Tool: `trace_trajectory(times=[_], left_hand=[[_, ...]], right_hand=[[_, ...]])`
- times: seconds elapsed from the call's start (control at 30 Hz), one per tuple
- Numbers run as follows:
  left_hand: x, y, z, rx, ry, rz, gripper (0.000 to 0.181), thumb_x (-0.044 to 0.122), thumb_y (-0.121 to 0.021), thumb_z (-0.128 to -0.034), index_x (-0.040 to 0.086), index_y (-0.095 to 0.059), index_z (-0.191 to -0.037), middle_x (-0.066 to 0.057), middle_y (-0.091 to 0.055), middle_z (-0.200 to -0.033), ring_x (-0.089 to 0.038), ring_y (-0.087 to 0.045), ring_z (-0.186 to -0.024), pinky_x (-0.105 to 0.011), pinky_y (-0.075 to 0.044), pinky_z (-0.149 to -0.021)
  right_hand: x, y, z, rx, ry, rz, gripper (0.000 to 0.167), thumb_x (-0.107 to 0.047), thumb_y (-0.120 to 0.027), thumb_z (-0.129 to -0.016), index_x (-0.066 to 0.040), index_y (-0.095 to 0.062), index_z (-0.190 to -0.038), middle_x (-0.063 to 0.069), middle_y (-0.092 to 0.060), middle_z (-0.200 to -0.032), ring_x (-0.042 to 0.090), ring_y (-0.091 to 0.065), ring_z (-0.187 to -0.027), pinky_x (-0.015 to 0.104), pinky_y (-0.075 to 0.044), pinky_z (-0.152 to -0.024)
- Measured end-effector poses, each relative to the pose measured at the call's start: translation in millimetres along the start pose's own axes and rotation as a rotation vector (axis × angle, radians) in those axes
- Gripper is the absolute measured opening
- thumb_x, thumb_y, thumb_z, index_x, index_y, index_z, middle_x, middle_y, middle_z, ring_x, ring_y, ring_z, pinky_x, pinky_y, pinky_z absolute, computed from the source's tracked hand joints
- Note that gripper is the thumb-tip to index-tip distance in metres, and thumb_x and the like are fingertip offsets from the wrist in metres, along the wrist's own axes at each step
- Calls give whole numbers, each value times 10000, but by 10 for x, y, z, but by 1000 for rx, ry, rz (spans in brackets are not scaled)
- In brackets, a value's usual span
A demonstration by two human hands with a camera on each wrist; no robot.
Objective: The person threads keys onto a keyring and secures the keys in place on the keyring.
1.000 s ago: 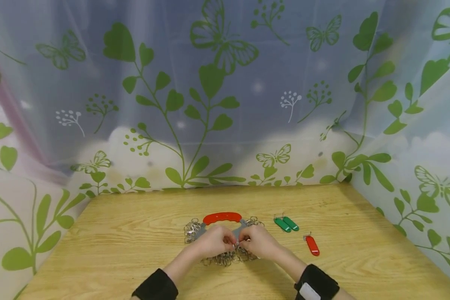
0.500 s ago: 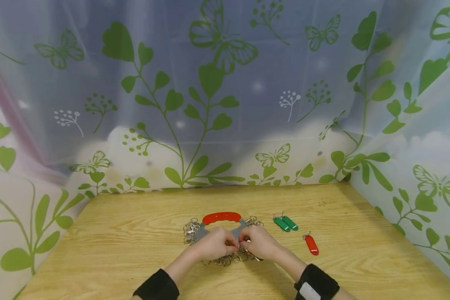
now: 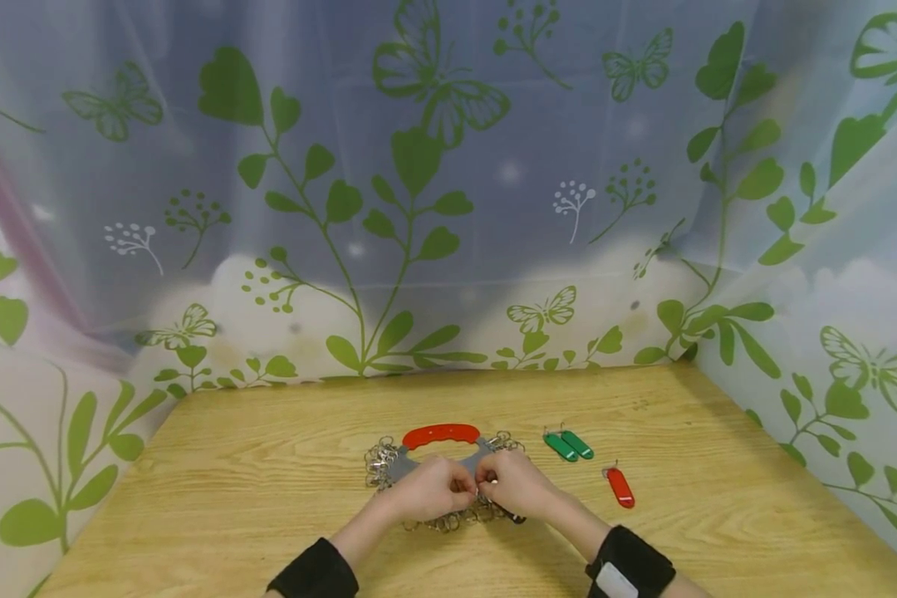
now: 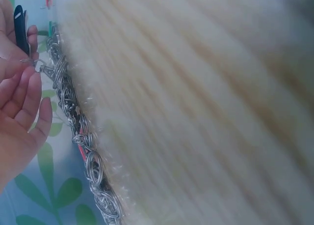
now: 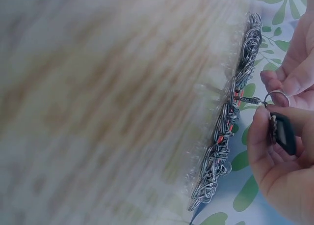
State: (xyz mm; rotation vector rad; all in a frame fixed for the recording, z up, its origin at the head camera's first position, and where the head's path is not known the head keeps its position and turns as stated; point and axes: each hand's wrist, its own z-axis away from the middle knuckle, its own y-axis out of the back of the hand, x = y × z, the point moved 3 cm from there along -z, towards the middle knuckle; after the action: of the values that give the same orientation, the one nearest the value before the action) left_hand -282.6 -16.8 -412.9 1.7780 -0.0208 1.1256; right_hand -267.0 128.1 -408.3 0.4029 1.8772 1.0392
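Note:
A grey metal plate (image 3: pixel 402 468) with a red handle (image 3: pixel 441 433) lies on the table, its edge lined with metal rings and clips (image 3: pixel 381 462). Over its front edge my two hands meet fingertip to fingertip. My left hand (image 3: pixel 435 490) pinches a split ring (image 5: pixel 279 92), seen in the right wrist view. A small metal clip (image 5: pixel 249 100) runs from this ring to the row on the plate. A black key tag (image 5: pixel 283 133) hangs by the ring; my right hand (image 3: pixel 519 483) pinches the ring end beside it, its fingers curled about the tag.
Two green key tags (image 3: pixel 570 445) lie side by side right of the plate. A red key tag (image 3: pixel 620 487) is farther right and nearer. The wooden table (image 3: pixel 269 465) ends at a patterned curtain (image 3: pixel 448 249) behind and at the sides.
The black key tag has come into sight below my right hand. Both hands stay almost in place, with small finger movements at the ring.

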Motion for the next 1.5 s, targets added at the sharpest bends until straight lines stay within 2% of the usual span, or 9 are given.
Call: trace_trajectory(times=[0.13,0.27,0.53,0.7,0.87,1.0,1.13,1.3,1.5], left_hand=[[10,-4,3,27,15,-14,91,48,-608,-839,47,-698,-830,99,-587,-690,-13,-485,-589,-193,-418,-570],[30,4,7,57,2,-74,94,32,-592,-817,69,-667,-775,94,-532,-651,-20,-432,-565,-191,-379,-545],[61,11,2,84,-28,-191,90,65,-575,-866,74,-651,-817,92,-506,-716,-22,-448,-614,-193,-401,-563],[59,7,3,99,-41,-249,110,92,-570,-893,67,-659,-834,93,-510,-720,-16,-450,-615,-184,-399,-561],[64,4,14,118,-50,-304,104,99,-581,-889,92,-643,-807,98,-498,-714,-14,-438,-608,-181,-386,-547],[84,8,15,123,-45,-326,131,108,-576,-885,129,-605,-760,103,-467,-689,-18,-412,-581,-180,-357,-520],[105,0,-4,113,-42,-323,144,109,-568,-887,147,-578,-749,101,-448,-673,-21,-395,-560,-181,-334,-504],[84,-6,-7,99,-27,-302,136,103,-557,-891,145,-571,-762,98,-443,-677,-23,-391,-550,-184,-322,-494],[73,-6,-5,118,-30,-310,131,92,-561,-869,142,-553,-749,95,-435,-677,-24,-385,-560,-182,-318,-497]], right_hand=[[9,1,13,-16,-26,-29,98,18,-625,-816,-42,-651,-743,-30,-576,-591,44,-502,-491,238,-436,-547],[21,30,38,-14,-56,-34,99,-27,-676,-807,-55,-636,-722,-37,-570,-631,55,-492,-554,244,-421,-537],[55,109,36,-13,-43,-34,93,-35,-665,-820,-12,-688,-733,-18,-619,-651,28,-469,-564,206,-399,-508],[46,140,21,-36,-80,-52,114,-26,-613,-863,10,-719,-843,30,-669,-767,80,-531,-653,227,-429,-551],[16,132,13,0,-99,-96,83,-11,-622,-855,11,-698,-826,35,-646,-746,159,-557,-569,227,-436,-491],[-9,118,11,44,-93,-97,81,3,-645,-833,-28,-651,-757,-7,-596,-693,140,-536,-522,223,-432,-469],[-10,121,21,62,-83,-66,109,-7,-660,-824,-66,-634,-736,-31,-585,-705,72,-513,-604,221,-428,-534],[-23,122,18,58,-67,-60,105,-14,-670,-819,-65,-633,-735,-28,-595,-720,81,-526,-637,228,-434,-558],[-53,123,22,67,-63,-73,98,-1,-671,-809,-56,-633,-738,-18,-605,-727,92,-545,-649,230,-441,-568]])
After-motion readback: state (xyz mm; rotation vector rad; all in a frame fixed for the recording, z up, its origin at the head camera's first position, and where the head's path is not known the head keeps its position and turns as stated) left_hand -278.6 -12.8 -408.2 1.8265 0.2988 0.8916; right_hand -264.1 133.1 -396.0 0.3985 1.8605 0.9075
